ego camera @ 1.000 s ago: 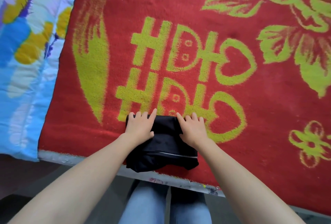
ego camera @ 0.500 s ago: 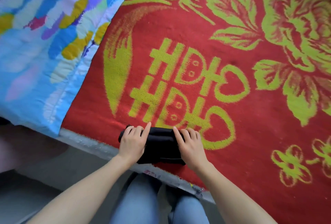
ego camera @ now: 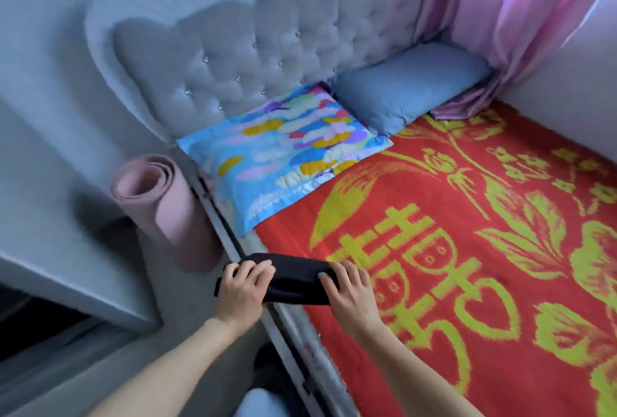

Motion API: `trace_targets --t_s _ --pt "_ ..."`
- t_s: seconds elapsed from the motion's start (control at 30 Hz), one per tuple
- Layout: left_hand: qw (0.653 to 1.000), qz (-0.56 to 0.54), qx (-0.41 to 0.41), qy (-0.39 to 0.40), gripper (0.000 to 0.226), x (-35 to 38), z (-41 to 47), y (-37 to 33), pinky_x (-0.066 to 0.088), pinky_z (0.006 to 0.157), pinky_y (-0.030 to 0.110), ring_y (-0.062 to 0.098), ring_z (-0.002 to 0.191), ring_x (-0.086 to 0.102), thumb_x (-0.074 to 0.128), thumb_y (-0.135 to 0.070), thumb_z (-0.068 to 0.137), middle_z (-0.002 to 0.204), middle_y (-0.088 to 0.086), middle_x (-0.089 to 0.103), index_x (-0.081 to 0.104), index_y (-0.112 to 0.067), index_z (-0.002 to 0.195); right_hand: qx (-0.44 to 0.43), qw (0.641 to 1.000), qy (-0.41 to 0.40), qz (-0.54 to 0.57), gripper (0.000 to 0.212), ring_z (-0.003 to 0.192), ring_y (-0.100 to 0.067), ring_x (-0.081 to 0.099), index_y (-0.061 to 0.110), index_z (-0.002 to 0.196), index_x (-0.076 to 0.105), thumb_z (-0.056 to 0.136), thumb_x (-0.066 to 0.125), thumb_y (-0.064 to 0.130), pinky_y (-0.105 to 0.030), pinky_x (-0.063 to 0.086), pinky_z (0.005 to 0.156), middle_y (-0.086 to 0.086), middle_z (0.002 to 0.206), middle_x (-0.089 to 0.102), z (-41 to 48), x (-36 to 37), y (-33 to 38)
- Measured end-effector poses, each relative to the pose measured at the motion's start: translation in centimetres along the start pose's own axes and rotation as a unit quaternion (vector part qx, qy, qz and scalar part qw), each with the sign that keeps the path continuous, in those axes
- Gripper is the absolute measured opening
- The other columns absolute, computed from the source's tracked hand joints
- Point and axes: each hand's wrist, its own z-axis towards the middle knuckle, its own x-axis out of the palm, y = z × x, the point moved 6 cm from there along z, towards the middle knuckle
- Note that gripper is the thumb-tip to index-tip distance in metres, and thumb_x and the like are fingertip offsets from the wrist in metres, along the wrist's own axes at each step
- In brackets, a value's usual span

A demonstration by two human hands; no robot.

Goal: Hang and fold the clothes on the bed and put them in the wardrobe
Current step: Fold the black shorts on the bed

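Both hands have drawn the folded black garment (ego camera: 295,278) back to the edge of the bed (ego camera: 293,330). The left hand (ego camera: 245,289) grips its left end, which juts past the edge over the floor. The right hand (ego camera: 350,294) grips the right end above the red blanket (ego camera: 300,233). The garment's long axis runs level from hand to hand, crossing the bed's edge.

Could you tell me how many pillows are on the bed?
2. A multicoloured pillow lies at the headboard, nearest the rolled pink mat; a plain blue pillow sits beside it, by the pink curtain. Part of the bed is out of frame.
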Motion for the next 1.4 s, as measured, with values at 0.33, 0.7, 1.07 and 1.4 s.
trace_targets --t_s 0.33,0.7,1.07,1.4 --pt "0.96 0.105 -0.257 -0.043 0.044 -15.8 -15.9 13.5 0.035 0.073 0.036 0.02 0.077 0.061 0.051 -0.003 0.055 0.089 -0.001 0.07 0.044 -0.015 0.096 -0.276 0.955 -0.086 0.071 0.035 0.073 -0.026 0.065 0.017 0.083 0.073 0.069 0.041 0.016 -0.029 0.05 0.061 -0.007 0.084 0.068 10.6 -5.9 22.8" --pt "0.876 0.125 -0.464 0.041 0.086 -25.1 -44.7 27.5 0.032 0.073 0.035 0.021 0.065 0.066 0.089 -0.009 0.022 0.088 0.001 0.071 0.045 -0.015 0.096 -0.436 0.887 -0.06 0.141 0.035 0.087 -0.025 0.052 0.019 0.085 0.073 0.07 0.042 0.019 -0.033 0.038 0.07 -0.005 0.088 0.069 9.8 -2.2 57.0" --pt "0.833 0.129 -0.535 0.049 0.084 -26.4 -58.6 39.2 0.031 0.071 0.034 0.022 0.064 0.065 0.09 -0.014 0.02 0.073 0.0 0.067 0.05 -0.015 0.094 -0.512 0.845 0.026 0.154 0.037 0.071 -0.025 0.067 0.018 0.085 0.075 0.07 0.041 0.016 -0.026 0.053 0.063 -0.007 0.086 0.069 12.3 2.9 76.1" --pt "0.83 0.104 -0.542 0.083 0.074 -18.3 -63.0 53.6 0.03 0.071 0.035 0.021 0.064 0.065 0.089 -0.016 0.027 0.071 -0.002 0.067 0.055 -0.018 0.093 -0.49 0.858 0.063 0.137 0.033 0.069 -0.023 0.067 0.018 0.083 0.076 0.052 0.068 0.018 -0.024 0.053 0.062 -0.003 0.08 0.068 18.6 14.7 84.7"
